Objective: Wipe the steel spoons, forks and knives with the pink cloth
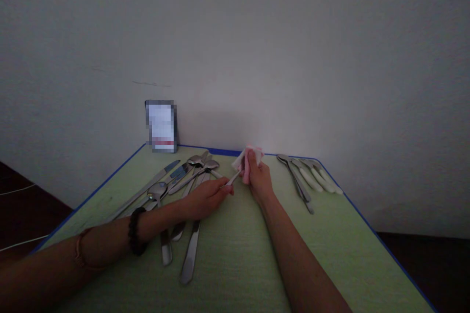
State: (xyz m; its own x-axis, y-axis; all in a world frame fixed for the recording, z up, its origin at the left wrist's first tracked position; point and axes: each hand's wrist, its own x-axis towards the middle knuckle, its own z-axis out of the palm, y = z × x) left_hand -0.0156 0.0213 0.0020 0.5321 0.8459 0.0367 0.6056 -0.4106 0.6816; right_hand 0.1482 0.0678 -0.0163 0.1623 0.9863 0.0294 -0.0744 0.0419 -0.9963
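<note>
My left hand (208,199) is closed on the slim, light handle of a piece of cutlery (235,177). Its far end goes into a pink and white cloth (247,165), so I cannot tell whether it is a spoon or a fork. The cloth is bunched in my closed right hand (260,178), thumb on top. Beneath and beside my left forearm lies a loose heap of metal cutlery, among it a spoon (157,190), a table knife (161,173) and a wide handle (189,259).
Right of my right hand, several spoons with pale handles (311,178) and a metal-handled spoon (295,178) lie side by side. A phone (161,127), its screen blurred, leans on the wall (293,58) at the back left. The green table (235,264) has a blue edge.
</note>
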